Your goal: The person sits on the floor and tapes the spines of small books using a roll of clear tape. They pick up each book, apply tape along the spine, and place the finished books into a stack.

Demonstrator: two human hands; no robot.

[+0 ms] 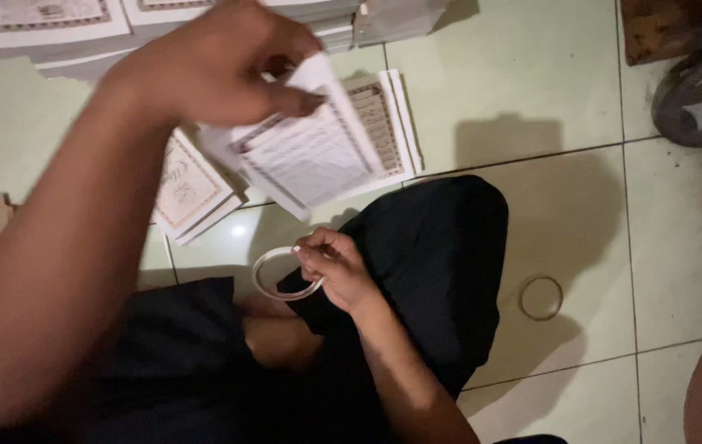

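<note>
White printed booklet [311, 156] is pinched closed-fingered in the left hand [211, 62], lifted above the black-clad lap [441, 247]. Just below the booklet, the right hand [338, 267] grips a white tape ring [273, 275]. More booklets [194, 185] lie on the tiled floor [532, 90] beneath the raised booklet.

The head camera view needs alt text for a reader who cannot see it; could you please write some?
A person's left hand lifts a printed booklet above a tiled floor, while the right hand holds a white tape ring. More booklets lie stacked nearby.
</note>
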